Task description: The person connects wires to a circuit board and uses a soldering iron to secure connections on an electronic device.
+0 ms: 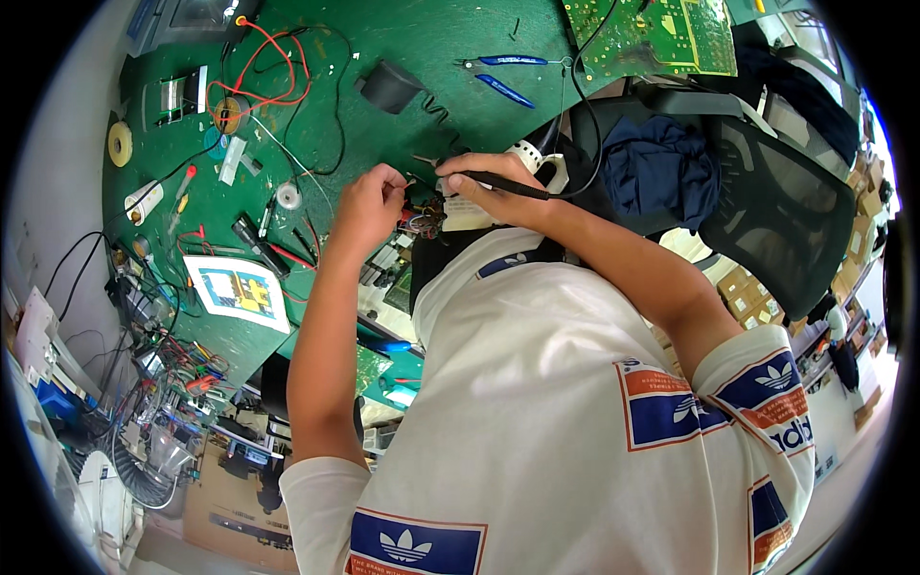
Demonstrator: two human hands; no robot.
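Note:
My right hand [494, 182] is wrapped round the black handle of a soldering iron [513, 184], whose tip end points left toward my other hand. A black cable runs from the handle up past the table edge. Close by, my left hand [369, 206] has its thumb and fingers pinched together; whatever sits between them is too small to make out. Below and between both hands lies a cream-coloured casing [467, 215] near my waist. Beside it is a tangle of thin coloured wires [420, 222], partly covered by my left fingers.
On the green tabletop [402, 38] are a black iron holder [391, 86] with a coiled spring, blue-handled cutters [508, 60], and a green circuit board [661, 38]. Leftward lie red test leads [305, 81], a black flashlight [257, 241] and a printed sheet [238, 292]. A mesh chair [781, 192] stands right.

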